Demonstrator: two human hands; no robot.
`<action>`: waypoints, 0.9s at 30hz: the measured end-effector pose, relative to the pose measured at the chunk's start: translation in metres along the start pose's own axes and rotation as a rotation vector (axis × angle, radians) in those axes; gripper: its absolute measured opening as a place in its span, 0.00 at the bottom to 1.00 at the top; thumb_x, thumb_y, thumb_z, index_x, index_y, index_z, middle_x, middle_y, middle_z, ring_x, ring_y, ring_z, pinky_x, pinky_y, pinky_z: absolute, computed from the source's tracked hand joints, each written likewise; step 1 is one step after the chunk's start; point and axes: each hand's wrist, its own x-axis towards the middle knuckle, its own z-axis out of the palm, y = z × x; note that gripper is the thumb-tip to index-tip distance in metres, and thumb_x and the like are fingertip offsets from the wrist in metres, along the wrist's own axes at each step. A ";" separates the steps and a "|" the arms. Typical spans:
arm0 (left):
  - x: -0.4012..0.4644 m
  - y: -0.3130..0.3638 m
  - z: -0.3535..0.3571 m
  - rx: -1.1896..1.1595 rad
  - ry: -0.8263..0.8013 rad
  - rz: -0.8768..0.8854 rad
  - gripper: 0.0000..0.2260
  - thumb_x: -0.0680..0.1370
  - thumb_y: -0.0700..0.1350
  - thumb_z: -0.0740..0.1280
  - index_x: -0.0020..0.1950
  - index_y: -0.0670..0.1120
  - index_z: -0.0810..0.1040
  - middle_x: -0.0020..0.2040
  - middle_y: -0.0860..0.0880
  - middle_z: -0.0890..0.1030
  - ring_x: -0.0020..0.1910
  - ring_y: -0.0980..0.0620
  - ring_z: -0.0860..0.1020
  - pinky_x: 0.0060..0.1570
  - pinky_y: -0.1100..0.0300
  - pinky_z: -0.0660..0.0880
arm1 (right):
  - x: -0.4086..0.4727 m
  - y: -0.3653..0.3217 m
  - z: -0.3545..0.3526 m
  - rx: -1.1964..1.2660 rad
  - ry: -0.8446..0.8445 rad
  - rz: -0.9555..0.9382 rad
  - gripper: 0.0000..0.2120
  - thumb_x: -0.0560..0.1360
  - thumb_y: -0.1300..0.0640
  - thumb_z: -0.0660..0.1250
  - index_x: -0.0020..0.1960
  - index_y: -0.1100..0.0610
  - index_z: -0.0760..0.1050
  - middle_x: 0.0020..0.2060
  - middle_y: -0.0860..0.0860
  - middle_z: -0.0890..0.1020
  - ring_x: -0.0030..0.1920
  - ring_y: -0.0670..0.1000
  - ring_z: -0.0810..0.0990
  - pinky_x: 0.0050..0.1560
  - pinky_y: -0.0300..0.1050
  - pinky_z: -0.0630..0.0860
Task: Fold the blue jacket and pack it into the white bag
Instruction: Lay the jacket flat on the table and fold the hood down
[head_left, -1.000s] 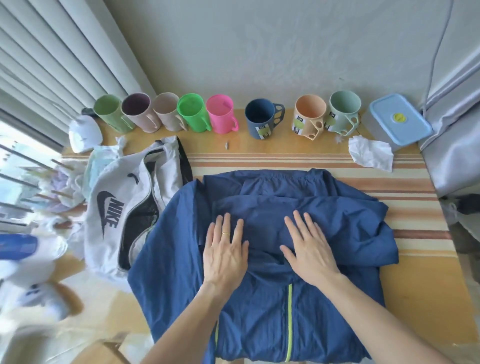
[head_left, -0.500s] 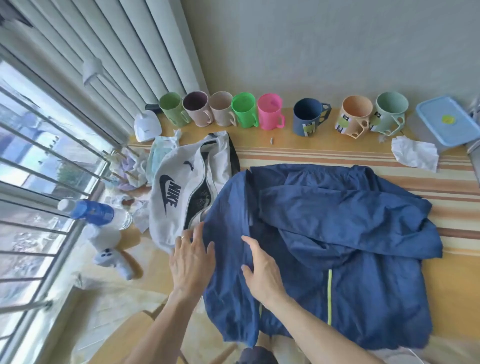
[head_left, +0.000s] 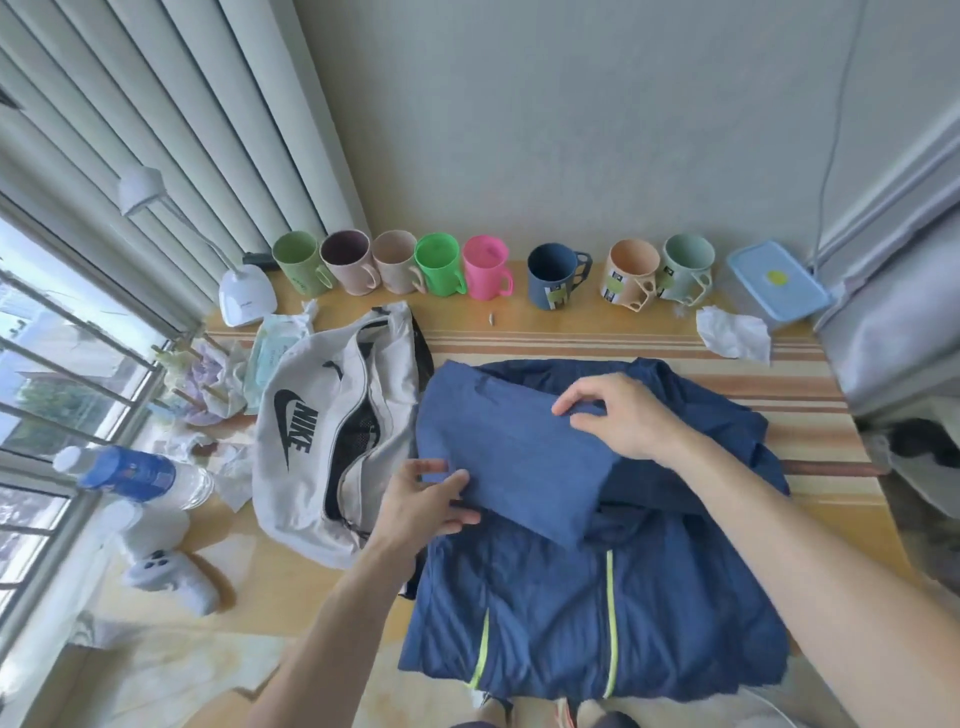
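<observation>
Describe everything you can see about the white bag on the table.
The white bag is a soft fabric bag with a black swoosh logo and NIKE lettering. It lies slumped on its side on the table, left of the blue jacket. Its zip opening gapes, showing dark mesh lining inside. The jacket's left edge lies against it, and the left hand hovers by its near end, pinching jacket fabric, not the bag. Nothing looks packed inside yet.
</observation>
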 end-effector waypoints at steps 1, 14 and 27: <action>0.000 0.001 0.013 0.064 -0.017 0.013 0.12 0.78 0.46 0.72 0.58 0.44 0.74 0.45 0.43 0.84 0.32 0.47 0.84 0.39 0.54 0.80 | 0.003 0.011 -0.019 -0.101 0.025 0.034 0.10 0.77 0.60 0.69 0.55 0.49 0.81 0.53 0.47 0.83 0.54 0.50 0.81 0.53 0.45 0.75; 0.115 -0.043 0.104 1.554 -0.008 0.520 0.26 0.84 0.59 0.45 0.83 0.58 0.50 0.84 0.47 0.50 0.82 0.43 0.52 0.78 0.46 0.57 | 0.019 0.170 -0.071 -0.283 -0.116 0.227 0.19 0.66 0.42 0.78 0.53 0.47 0.79 0.45 0.43 0.80 0.42 0.45 0.77 0.43 0.45 0.74; 0.128 -0.058 0.101 1.640 0.129 0.371 0.30 0.83 0.63 0.47 0.82 0.58 0.39 0.84 0.45 0.47 0.83 0.44 0.49 0.78 0.48 0.54 | 0.003 0.274 -0.137 -0.326 -0.050 0.277 0.09 0.73 0.50 0.73 0.52 0.46 0.77 0.54 0.50 0.84 0.54 0.55 0.81 0.54 0.52 0.77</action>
